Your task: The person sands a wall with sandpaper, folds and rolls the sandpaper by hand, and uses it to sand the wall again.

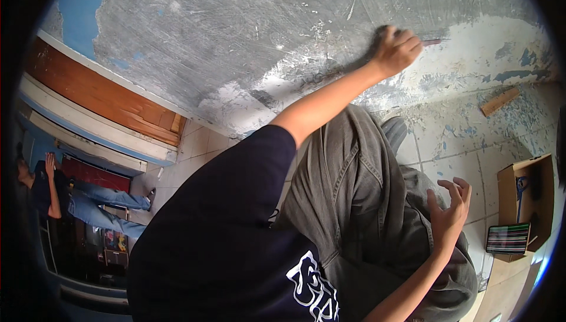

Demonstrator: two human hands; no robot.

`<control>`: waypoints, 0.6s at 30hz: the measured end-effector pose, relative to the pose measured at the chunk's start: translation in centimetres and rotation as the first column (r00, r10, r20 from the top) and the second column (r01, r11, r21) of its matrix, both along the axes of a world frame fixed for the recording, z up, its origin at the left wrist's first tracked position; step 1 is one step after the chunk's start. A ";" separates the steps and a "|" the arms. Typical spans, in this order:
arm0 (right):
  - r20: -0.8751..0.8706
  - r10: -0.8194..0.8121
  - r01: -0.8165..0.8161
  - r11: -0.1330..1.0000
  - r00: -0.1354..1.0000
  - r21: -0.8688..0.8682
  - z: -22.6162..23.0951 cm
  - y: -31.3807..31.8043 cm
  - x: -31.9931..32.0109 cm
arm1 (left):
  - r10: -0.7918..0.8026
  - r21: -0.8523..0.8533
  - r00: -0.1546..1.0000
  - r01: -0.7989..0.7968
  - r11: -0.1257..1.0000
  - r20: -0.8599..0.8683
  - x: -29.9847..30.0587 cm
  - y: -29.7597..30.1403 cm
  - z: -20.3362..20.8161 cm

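Note:
My left hand is closed against the scraped wall, my arm stretched out to reach it. From the fingers juts the tip of a thin reddish flat tool, which meets the wall where grey surface borders a white patch. Most of that tool is hidden inside my hand, so its exact kind does not show. Above my bent right leg, my right hand hovers with fingers curled but apart, holding nothing. Grey trousers cover my legs, folded close to the wall's foot.
Paint flakes litter the tiled floor along the wall. A wooden block lies there. At the right stands an open cardboard box beside a striped dark item. Another person is at the far left near a doorway.

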State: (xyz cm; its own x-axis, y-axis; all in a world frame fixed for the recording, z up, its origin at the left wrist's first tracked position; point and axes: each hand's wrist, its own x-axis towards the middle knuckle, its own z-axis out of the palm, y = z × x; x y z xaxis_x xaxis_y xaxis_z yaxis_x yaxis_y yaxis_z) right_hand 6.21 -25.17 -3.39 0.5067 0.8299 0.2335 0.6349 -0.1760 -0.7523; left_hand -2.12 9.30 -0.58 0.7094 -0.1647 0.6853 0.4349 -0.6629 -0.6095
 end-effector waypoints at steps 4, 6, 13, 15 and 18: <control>-0.009 -0.017 0.017 1.000 1.000 -0.002 -0.6 -0.5 0.5 | -0.013 -0.037 1.000 0.013 0.999 -0.003 5.8 0.9 0.2; -0.023 -0.041 0.041 0.999 0.999 -0.002 -0.5 -0.8 0.8 | 0.004 -0.059 1.000 -0.005 0.998 -0.013 6.5 0.7 0.0; 0.005 -0.054 0.054 0.999 0.999 -0.002 0.2 -0.9 0.6 | 0.012 -0.113 0.999 -0.007 0.994 0.046 -2.8 -1.0 -1.3; 0.001 -0.044 0.044 0.999 0.999 0.004 0.5 -0.6 0.2 | 0.040 -0.148 0.998 -0.034 0.988 0.043 -3.5 -1.1 -1.2; -0.009 -0.031 0.031 1.000 0.999 0.002 0.5 -0.3 0.1 | -0.034 -0.069 0.998 0.038 0.997 0.060 -0.8 -0.4 -0.7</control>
State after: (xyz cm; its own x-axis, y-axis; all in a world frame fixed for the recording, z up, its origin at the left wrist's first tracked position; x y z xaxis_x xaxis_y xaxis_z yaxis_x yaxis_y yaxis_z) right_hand 6.35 -25.48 -2.89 0.5344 0.8132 0.2307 0.6226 -0.1941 -0.7581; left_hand -2.96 8.89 -1.32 0.6624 -0.1395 0.7361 0.4434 -0.7189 -0.5353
